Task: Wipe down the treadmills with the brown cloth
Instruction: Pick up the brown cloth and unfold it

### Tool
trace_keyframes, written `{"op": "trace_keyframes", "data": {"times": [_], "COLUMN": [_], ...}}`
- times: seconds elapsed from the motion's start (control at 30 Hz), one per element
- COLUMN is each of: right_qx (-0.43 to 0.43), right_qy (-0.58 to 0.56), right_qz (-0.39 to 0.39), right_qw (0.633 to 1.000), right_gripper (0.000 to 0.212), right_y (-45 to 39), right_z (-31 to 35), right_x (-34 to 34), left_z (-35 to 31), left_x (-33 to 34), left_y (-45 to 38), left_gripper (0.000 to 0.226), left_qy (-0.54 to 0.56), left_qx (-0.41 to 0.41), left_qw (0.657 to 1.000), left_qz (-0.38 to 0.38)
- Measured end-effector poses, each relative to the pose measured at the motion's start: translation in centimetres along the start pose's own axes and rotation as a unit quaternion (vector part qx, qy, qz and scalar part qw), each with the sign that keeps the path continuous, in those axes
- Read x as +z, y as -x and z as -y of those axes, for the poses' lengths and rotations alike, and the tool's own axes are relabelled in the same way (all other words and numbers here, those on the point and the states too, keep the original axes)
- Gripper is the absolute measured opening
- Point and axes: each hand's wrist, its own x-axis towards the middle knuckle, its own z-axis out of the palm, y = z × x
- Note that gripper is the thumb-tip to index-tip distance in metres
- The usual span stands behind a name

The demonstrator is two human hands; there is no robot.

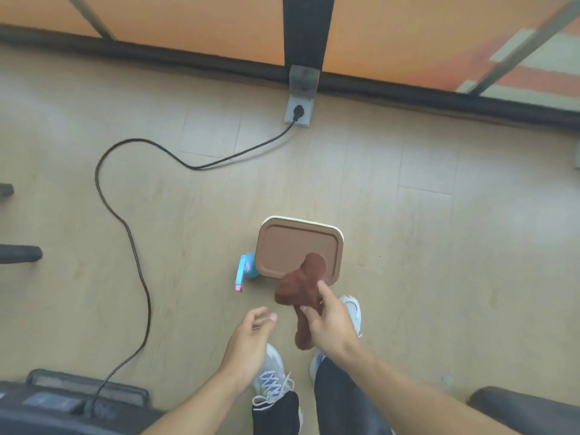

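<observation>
Head view: right hand (329, 321) pinches crumpled fuzzy brown cloth (301, 287); left hand (251, 337) relaxed.

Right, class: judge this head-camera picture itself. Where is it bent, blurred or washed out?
Head view: wide-angle bending curves the dark baseboard; the brown cloth in the right hand is slightly soft; light is even, shadows faint; the floor looks pale, without hard glare.
</observation>
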Motion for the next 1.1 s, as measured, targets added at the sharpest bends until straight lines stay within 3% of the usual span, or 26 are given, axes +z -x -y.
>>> {"op": "trace_keyframes", "data": {"times": [0.17, 0.23, 0.3, 0.4, 0.47, 0.57, 0.7, 0.83, 0.93, 1.1], "right_qx": [-0.099, -0.163, -0.216, -0.227, -0.195, -0.152, -0.214, -0.264, -0.276, -0.277], "right_qy": [0.009, 0.041, 0.075, 0.016, -0.083, -0.222, -0.176, -0.097, -0.120, -0.205], "right_qz": [0.039, 0.025, 0.012, -0.015, -0.109, -0.228, -0.220, -0.275, -0.311, -0.316], "right_qw": [0.994, 0.985, 0.973, 0.974, 0.971, 0.936, 0.936, 0.919, 0.902, 0.884], "right_gripper": [0.024, 0.021, 0.016, 0.011, 0.039, 0.052, 0.048, 0.027, 0.020, 0.027], "right_y": [15.2, 21.1, 26.7, 34.5, 38.0, 41.3, 43.9, 47.3, 50.9, 56.8], "right_z": [8.9, 12.4, 15.7, 19.0, 20.2, 21.1, 20.6, 18.1, 15.8, 13.3], "right_x": [-4.2, -5.8, -7.2, -9.0, -10.5, -14.0, -18.4, -21.4, -23.1, -26.1], "left_z": [-8.0, -11.0, -13.0, -15.1, -16.2, -17.0, -17.0, -16.0, -14.5, -10.9], "left_x": [-2.5, -3.5, -4.2, -4.6, -4.5, -3.5, 0.0, 4.5, 7.7, 11.0], "left_y": [12.0, 18.1, 23.5, 30.6, 34.4, 38.8, 44.2, 49.1, 52.3, 56.2], "left_gripper": [0.054, 0.043, 0.035, 0.037, 0.043, 0.043, 0.042, 0.037, 0.039, 0.028], "left_qy": [0.081, 0.111, 0.125, 0.175, 0.200, 0.186, 0.140, 0.100, 0.075, -0.068], "left_qx": [-0.052, -0.028, 0.026, 0.088, 0.112, 0.141, 0.184, 0.200, 0.225, 0.276], "left_qw": [0.990, 0.980, 0.979, 0.967, 0.952, 0.939, 0.933, 0.939, 0.944, 0.912], "left_qz": [0.102, 0.162, 0.157, 0.164, 0.202, 0.252, 0.277, 0.262, 0.230, 0.297]}}
